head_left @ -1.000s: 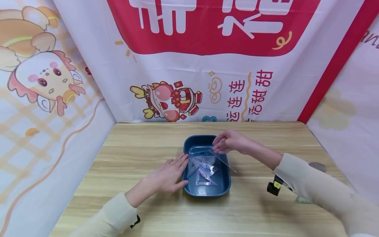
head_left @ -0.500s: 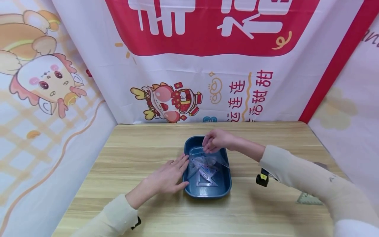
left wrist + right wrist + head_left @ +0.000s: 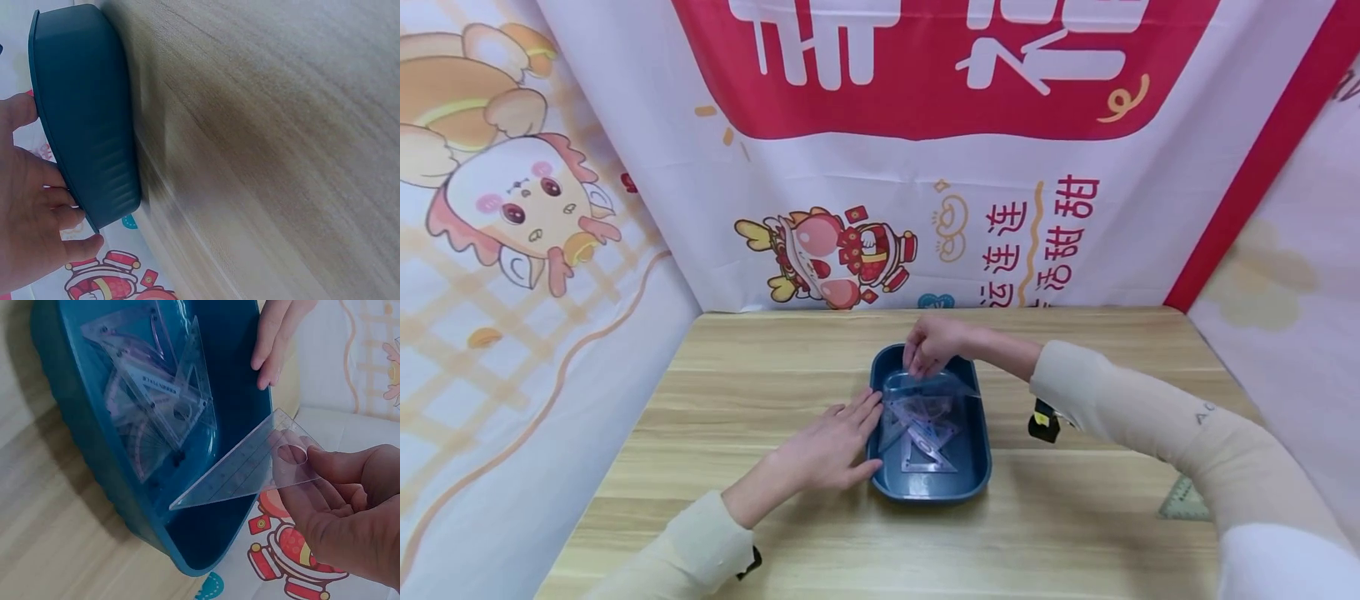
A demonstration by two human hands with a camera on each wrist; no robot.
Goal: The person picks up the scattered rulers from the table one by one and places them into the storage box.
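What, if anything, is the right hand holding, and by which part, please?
The right hand pinches a transparent set square by its edge beside the round hole.

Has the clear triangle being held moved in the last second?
Yes: in the head view, the clear triangle moved left relative to the teal wall motif.

A pale wood-grain table stretches from 6 o'clock to the middle, its grain running sideways. At 12 o'clock hangs a lightly creased white cloth backdrop, its red panel carrying big white characters. Lower down, a cartoon figure lies sideways toward 11, red characters toward 1. The left wall, at 10, shows a cartoon animal; a red stripe runs down at 2. Light falls evenly, with soft shadows.
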